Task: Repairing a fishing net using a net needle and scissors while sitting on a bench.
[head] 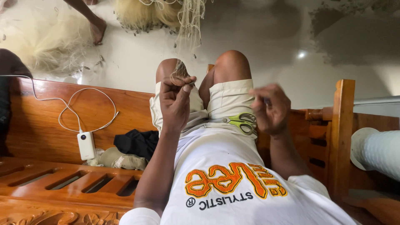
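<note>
Head view: the person sits on a carved wooden bench (62, 121) with knees raised, looking down over a white shirt (233, 183) with orange lettering. The left hand (177, 100) is raised in front of the left knee, its fingers pinched shut on a gathered bit of fine pale net (189, 25) that runs up and away toward the floor ahead. The right hand (271, 109) is lifted beside the right thigh with the fingers curled in; it is blurred, and whether it grips a thread or a small tool cannot be told.

As a judgement, the step in hand is hand-work on the net's mesh: one hand keeps a piece taut while the other works at it. A next move would call for steady tension from the left hand and a fine, precise motion from the right.

Green-handled scissors (241, 121) lie on the lap, just beside the right hand, untouched. On the bench seat a white power bank (86, 145) with a white cable (75, 104) stands against the backrest, near a dark cloth (137, 141) and a beige bundle (121, 159).

More net is heaped on the floor (258, 46), where another person's foot (98, 29) rests. No container shows.
</note>
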